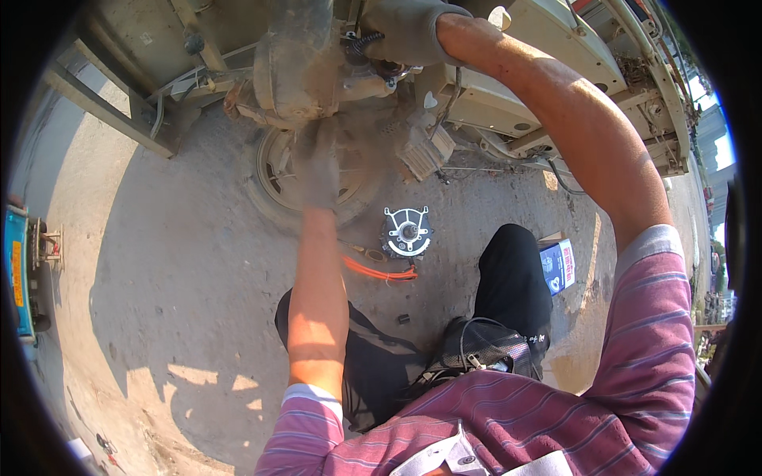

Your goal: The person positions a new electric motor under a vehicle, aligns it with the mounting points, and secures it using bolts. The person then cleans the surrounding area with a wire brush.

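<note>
My left hand [319,170], in a grey work glove, reaches up to the underside of a dusty, rounded vehicle housing [298,67]. It is smeared by motion, so its fingers cannot be made out. Farther up and to the right, my right hand [406,32], also gloved, is bent in beside a black corrugated hose [365,44] and a metal fitting [373,83]. Its fingers are hidden from view. On the ground below lies a round motor-like unit [409,232] with a silvery spoked face and a central shaft.
A wheel [274,178] lies under the housing, with a finned metal box [427,151] to its right. Orange cable [381,271] and a small black piece [403,319] lie before me. A blue-and-white carton [557,266] stands by my knee. A blue vehicle [20,274] is far left.
</note>
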`<state>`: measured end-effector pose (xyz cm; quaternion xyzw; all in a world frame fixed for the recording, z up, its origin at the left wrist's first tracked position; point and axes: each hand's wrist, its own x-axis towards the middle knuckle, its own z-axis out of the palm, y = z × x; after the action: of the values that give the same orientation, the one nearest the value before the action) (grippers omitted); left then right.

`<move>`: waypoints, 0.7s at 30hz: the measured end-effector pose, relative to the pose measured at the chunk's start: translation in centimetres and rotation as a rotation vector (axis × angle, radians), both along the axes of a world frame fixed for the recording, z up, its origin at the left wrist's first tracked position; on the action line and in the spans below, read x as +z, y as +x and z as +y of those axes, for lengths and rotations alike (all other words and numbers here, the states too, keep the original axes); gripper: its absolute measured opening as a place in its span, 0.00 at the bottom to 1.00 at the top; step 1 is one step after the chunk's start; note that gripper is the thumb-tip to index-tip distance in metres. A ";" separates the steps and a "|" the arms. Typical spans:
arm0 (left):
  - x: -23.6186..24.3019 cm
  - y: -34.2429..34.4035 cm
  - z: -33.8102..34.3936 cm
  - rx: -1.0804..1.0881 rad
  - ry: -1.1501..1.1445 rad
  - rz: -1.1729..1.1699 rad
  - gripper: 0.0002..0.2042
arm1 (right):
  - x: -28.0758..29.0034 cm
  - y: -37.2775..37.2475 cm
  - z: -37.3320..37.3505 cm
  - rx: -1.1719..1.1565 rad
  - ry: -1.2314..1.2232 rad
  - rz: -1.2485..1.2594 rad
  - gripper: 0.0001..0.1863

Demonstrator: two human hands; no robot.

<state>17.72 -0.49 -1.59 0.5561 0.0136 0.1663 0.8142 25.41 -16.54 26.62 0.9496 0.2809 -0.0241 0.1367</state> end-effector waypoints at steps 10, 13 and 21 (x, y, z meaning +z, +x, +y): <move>0.5 0.2 -0.6 -0.012 -0.130 -0.057 0.19 | 0.0 -0.3 -0.9 0.027 0.080 -0.053 0.26; 0.3 0.2 -0.5 -0.035 -0.145 -0.048 0.20 | 0.3 -0.7 -1.1 0.024 0.083 -0.053 0.25; 0.6 -0.3 -0.5 -0.079 -0.193 -0.016 0.20 | 0.8 -2.0 -1.5 0.020 0.076 -0.039 0.25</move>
<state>17.47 -0.99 -1.01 0.4740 0.0008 0.1364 0.8699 23.39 -18.00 27.43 0.9516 0.2884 0.0066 0.1062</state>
